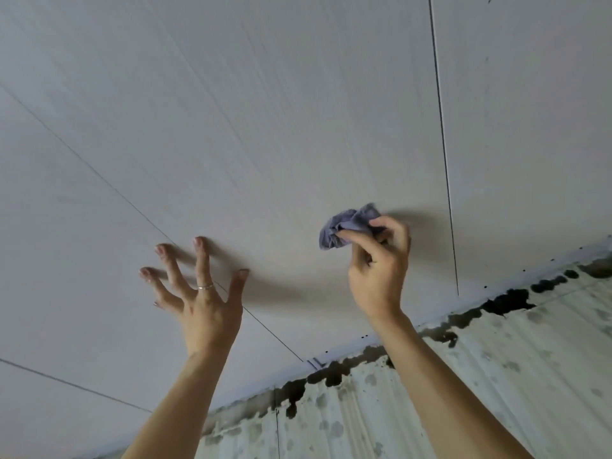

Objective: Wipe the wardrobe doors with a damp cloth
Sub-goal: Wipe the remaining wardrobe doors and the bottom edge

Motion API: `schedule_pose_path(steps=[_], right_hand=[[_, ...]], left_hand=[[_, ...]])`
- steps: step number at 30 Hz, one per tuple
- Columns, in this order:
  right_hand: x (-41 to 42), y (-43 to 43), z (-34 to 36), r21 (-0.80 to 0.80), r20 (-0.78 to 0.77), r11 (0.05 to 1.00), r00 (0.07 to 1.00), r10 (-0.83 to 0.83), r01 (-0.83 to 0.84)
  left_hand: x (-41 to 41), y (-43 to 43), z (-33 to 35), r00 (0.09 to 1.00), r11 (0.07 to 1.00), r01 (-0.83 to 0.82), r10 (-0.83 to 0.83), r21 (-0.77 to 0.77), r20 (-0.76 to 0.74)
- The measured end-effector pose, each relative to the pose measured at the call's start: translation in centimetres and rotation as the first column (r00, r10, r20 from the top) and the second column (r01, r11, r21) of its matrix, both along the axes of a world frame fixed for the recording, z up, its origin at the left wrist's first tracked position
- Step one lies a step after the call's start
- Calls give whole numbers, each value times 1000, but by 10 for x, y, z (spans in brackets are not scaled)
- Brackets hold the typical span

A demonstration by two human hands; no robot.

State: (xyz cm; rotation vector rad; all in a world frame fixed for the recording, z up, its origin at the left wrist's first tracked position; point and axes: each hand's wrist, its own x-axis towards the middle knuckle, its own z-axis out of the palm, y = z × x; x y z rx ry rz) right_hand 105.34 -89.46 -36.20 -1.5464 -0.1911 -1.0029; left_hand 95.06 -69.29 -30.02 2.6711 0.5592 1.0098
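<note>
The head view looks steeply up at the pale grey-white wardrobe doors [265, 127], which fill most of the picture and are split by 3 thin dark seams: 1 long diagonal seam [99, 183] on the left, 1 shorter seam [76, 385] low at the left edge, and 1 nearly upright seam [443, 160] on the right. The left hand [202, 306] is raised with bare forearm, its fingers straight and fanned wide apart. It holds nothing, and its fingertips [201, 241] rest on the door surface just where the long diagonal seam passes under the hand. 1 thin ring [205, 286] sits on a finger of that hand. The right hand [381, 266] is raised too, with thumb and fingers curled in, pinching a crumpled purple-blue cloth [344, 223]. The cloth is bunched into a small wad and lies against the middle door panel, between the diagonal seam and the upright one, nearer the upright one, and well apart from the left hand. Soft shadows of both hands fall on the panel beside them. Along the lower right, the doors meet a pale corrugated surface [496, 376] mottled with grey stains, with ragged black blotches [506, 301] strung along the edge where the 2 join.
</note>
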Motion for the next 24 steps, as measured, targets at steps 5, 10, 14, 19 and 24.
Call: schedule_pose_path(steps=[5,10,14,19,24], right_hand=[[32,-45,-7,350,-214,925,974,-78,151],[8,20,10,419,-198,881,969,-147,219],[-46,107,1,146,-97,989,994,48,-33],[-49,79,-31,-118,-150,982,980,129,-148],[15,-11,-43,261,-410,963,911,47,67]], left_hand=[[9,-2,1,999,999,35,-35,-4,-17],[4,6,-2,999,999,51,-51,7,-7],[-2,10,-3,999,994,30,-27,101,-35],[-22,29,-6,989,973,95,-68,212,-132],[-33,50,-14,969,917,177,-99,357,-228]])
